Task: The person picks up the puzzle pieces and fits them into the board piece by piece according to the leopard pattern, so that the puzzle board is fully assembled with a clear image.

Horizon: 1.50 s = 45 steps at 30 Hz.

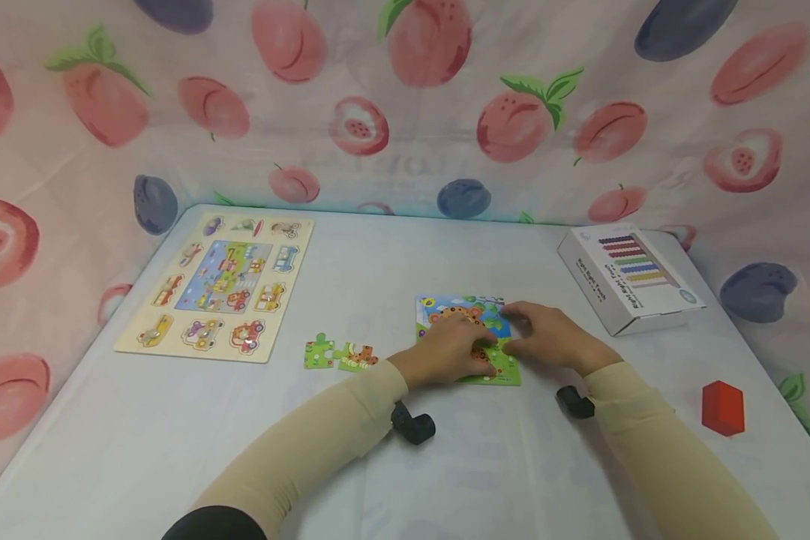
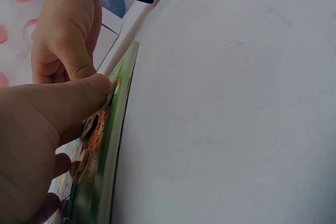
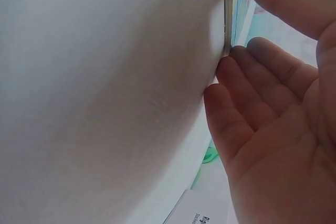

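A small animal jigsaw board [image 1: 509,375], blue at the top and green below, lies on the table under both hands. My left hand [image 1: 448,349] reaches across it and covers much of the spotted animal picture. Its thumb and finger pinch a puzzle piece [image 2: 110,98] at the lower right of the board; the piece looks slightly raised in the left wrist view. At the board's right edge, my right hand [image 1: 550,334] rests its fingertips and thumb, fingers loosely extended. To the left lie a green puzzle piece [image 1: 319,352] and a spotted puzzle piece [image 1: 358,358].
A wooden peg puzzle board [image 1: 130,341] with vehicle pieces occupies the back left of the table. On the right stand a white printed box [image 1: 590,289] and, nearer me, a red block [image 1: 722,409]. A fruit-patterned cloth [image 1: 412,172] hangs behind the table.
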### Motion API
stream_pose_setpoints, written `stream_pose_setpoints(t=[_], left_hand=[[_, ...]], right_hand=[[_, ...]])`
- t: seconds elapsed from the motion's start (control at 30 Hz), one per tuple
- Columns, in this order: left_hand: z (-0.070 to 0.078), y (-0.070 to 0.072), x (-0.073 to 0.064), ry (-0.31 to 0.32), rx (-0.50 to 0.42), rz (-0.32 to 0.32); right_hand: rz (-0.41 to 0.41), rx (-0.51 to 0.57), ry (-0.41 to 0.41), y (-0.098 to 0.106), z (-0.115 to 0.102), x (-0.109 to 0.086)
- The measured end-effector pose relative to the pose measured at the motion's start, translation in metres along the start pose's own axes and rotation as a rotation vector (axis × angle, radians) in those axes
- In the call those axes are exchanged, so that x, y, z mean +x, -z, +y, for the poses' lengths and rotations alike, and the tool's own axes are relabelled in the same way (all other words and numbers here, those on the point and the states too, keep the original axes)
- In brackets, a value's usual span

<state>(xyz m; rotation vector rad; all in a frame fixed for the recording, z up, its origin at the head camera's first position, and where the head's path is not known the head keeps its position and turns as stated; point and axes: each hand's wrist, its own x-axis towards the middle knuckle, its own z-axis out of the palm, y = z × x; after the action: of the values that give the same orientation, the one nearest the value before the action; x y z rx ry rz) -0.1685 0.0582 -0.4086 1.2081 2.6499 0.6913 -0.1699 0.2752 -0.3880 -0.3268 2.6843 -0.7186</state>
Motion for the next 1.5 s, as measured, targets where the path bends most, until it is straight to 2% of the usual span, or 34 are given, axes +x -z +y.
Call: stream_pose_setpoints(t=[0.37,0.73,1.0,1.23,1.5], left_hand=[[-0.007,0.000,0.002,-0.016,-0.011,-0.033],[-0.006,-0.006,0.002,-0.023,0.010,0.010],[-0.007,-0.004,-0.002,-0.023,-0.029,-0.003],[-0.009,0.015,-0.016,0.012,-0.066,-0.042],[-0.025,0.033,-0.043,0.074,-0.092,-0.015]], right_hand=[[0.005,0.004,0.008,0.001,0.001,0.000],[0.009,0.017,0.005,0.001,0.003,-0.002],[0.005,0.019,0.005,-0.001,0.002,0.000],[-0.002,0.014,0.001,-0.001,0.001,0.000],[-0.004,0.015,-0.015,-0.001,0.000,0.001]])
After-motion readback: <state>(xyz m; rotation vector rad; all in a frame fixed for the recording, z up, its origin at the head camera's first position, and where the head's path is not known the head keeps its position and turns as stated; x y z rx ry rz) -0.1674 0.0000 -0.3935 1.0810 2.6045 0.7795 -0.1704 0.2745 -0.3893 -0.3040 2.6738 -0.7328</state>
